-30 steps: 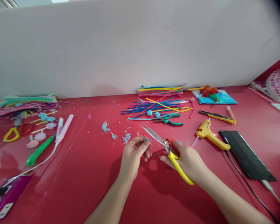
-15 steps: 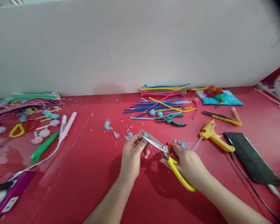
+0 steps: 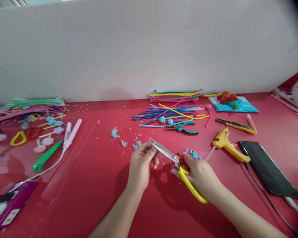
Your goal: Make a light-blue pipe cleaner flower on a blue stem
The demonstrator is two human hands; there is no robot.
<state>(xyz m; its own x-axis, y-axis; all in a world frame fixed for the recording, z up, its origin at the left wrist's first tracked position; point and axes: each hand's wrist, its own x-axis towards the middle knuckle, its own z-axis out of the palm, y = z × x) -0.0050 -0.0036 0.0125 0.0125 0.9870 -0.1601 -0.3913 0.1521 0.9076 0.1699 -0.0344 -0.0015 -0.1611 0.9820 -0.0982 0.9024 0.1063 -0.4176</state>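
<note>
Through the head camera, my only view, I see the left hand (image 3: 141,162) at the centre of the frame, thumb and fingers pinched together on a small light-blue piece (image 3: 154,143), mostly hidden by fingertips and blades. Just right of it, the right hand (image 3: 203,175) is wrapped around the scissors (image 3: 164,151), their blades nearly together at the left fingertips.

By my reading, trimming is partway through. Blue fluff (image 3: 115,133) lies left of centre, short blue cut pieces (image 3: 195,154) sit just above the right hand, and two blue balls (image 3: 162,119) rest above centre, looking finished. The piece in the fingers seems not yet done. I count plenty of loose fuzzy stems (image 3: 149,114) uncut, upper centre, with a bundle (image 3: 173,97) behind.
</note>
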